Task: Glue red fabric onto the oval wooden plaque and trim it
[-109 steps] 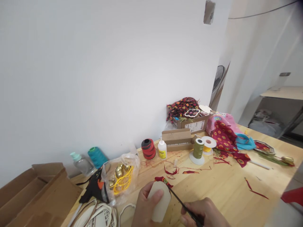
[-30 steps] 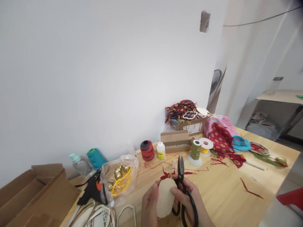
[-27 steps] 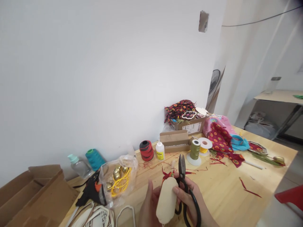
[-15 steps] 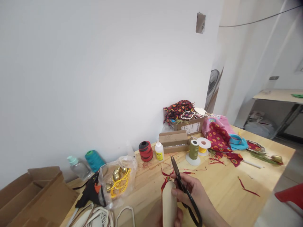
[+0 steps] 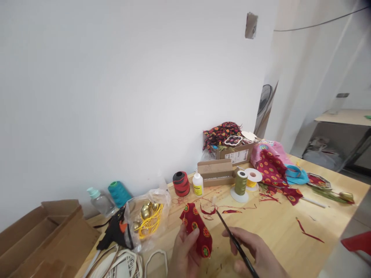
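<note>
My left hand (image 5: pixel 184 251) grips a piece covered in dark red patterned fabric (image 5: pixel 199 233), its printed side facing up and the thumb pressed on it. To the right, my right hand (image 5: pixel 256 247) holds black scissors (image 5: pixel 233 236), seen nearly edge-on. Their blades point up and left, apart from the covered piece. Just beyond the tips, narrow red fabric scraps (image 5: pixel 208 211) lie on the wooden table (image 5: pixel 278 231).
Behind stand a red-and-black thread cone (image 5: pixel 181 184), a white glue bottle (image 5: pixel 198 184) and an olive thread spool (image 5: pixel 240 184). Left are a plastic bag (image 5: pixel 165 199) with gold bells and yellow cord, and a cardboard box (image 5: pixel 58 235). Red fabric (image 5: pixel 272 168) heaps at right.
The piece in my left hand has been turned from its plain pale side to its red fabric side. My right hand has moved right with the scissors, away from the piece.
</note>
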Available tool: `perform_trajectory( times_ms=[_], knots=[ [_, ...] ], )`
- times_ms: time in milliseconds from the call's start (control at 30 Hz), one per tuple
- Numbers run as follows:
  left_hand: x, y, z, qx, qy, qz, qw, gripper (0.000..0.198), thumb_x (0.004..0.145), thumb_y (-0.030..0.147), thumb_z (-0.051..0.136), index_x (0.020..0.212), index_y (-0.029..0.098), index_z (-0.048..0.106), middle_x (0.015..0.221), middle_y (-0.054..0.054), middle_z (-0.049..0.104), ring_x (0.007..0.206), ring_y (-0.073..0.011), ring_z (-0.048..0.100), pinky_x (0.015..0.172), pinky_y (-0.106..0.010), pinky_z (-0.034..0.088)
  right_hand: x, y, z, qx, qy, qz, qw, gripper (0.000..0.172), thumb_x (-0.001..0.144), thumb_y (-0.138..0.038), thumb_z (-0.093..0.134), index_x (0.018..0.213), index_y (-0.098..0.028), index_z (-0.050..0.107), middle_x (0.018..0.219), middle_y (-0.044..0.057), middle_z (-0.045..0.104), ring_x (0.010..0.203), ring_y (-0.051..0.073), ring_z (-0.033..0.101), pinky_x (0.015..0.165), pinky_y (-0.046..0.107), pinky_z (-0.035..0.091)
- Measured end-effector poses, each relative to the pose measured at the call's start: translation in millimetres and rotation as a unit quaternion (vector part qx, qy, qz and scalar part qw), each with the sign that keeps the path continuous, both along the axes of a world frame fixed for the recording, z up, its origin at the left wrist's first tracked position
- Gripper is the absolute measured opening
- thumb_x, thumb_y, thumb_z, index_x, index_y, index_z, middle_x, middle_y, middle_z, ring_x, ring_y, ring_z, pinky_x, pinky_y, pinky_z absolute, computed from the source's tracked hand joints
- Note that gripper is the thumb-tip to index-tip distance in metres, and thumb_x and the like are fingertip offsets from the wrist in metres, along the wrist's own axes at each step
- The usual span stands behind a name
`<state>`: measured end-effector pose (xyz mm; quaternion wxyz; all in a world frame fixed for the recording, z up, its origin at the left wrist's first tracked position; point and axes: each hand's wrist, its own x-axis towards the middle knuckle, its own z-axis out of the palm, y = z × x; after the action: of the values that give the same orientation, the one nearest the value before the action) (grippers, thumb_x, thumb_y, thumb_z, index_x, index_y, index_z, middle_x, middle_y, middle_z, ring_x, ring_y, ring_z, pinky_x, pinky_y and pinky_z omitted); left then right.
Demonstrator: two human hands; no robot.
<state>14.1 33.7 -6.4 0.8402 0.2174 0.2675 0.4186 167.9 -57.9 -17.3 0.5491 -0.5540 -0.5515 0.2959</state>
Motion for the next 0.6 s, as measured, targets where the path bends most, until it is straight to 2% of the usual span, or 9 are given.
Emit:
perform_trajectory(
  times_ms=[67, 133, 267, 367, 600],
  knots=[
    [2.2, -1.4, 4.3, 0.028, 0.021, 0.018, 0.999, 0.035, 0.060, 0.014, 0.074, 0.092, 0.023, 0.066, 0.083, -0.003, 0.072, 0.074, -0.0184, 0.067, 0.063, -0.024, 0.052, -0.4, -1.2, 8.9, 0.043, -0.068, 0.014, 0.997, 0.043, 0.065, -0.041, 0.067, 0.103, -0.022, 0.060, 0.073, 0.003, 0.058, 0.066, 0.020, 0.056, 0.061, 0.028, 0.046],
    [3.3, -1.0, 5.8, 0.053, 0.061, 0.032, 0.996, 0.032, 0.058, 0.018, 0.076, 0.088, 0.021, 0.067, 0.079, -0.004, 0.073, 0.067, -0.0175, 0.067, 0.058, -0.023, 0.052, -0.8, -0.3, 23.0, 0.059, -0.124, 0.034, 0.990, 0.043, 0.066, -0.041, 0.065, 0.104, -0.022, 0.059, 0.074, 0.004, 0.058, 0.067, 0.020, 0.055, 0.060, 0.027, 0.046],
    [3.7, 0.6, 6.1, 0.096, 0.118, 0.051, 0.987, 0.029, 0.054, 0.021, 0.079, 0.080, 0.017, 0.067, 0.069, -0.003, 0.073, 0.055, -0.0148, 0.065, 0.048, -0.020, 0.051, -0.7, 1.6, 42.6, -0.041, -0.233, -0.010, 0.972, 0.030, 0.070, -0.033, 0.063, 0.097, -0.018, 0.061, 0.073, 0.004, 0.058, 0.064, 0.019, 0.055, 0.057, 0.025, 0.045],
    [4.9, 0.0, 8.0, 0.082, 0.117, 0.070, 0.987, 0.031, 0.052, 0.020, 0.079, 0.080, 0.017, 0.067, 0.068, -0.001, 0.073, 0.054, -0.0129, 0.065, 0.048, -0.018, 0.050, -0.9, 1.7, 40.4, -0.082, -0.282, -0.032, 0.955, 0.031, 0.070, -0.029, 0.064, 0.099, -0.018, 0.061, 0.078, 0.005, 0.060, 0.066, 0.019, 0.057, 0.059, 0.026, 0.045],
    [7.2, -2.8, 10.0, 0.074, 0.130, 0.084, 0.985, 0.037, 0.051, 0.021, 0.079, 0.085, 0.016, 0.064, 0.071, -0.004, 0.074, 0.057, -0.0160, 0.066, 0.051, -0.023, 0.052, -7.1, 5.2, 23.3, -0.059, -0.335, -0.033, 0.940, 0.031, 0.075, -0.030, 0.060, 0.102, -0.016, 0.062, 0.073, 0.007, 0.063, 0.062, 0.019, 0.060, 0.055, 0.024, 0.046]
  ],
)
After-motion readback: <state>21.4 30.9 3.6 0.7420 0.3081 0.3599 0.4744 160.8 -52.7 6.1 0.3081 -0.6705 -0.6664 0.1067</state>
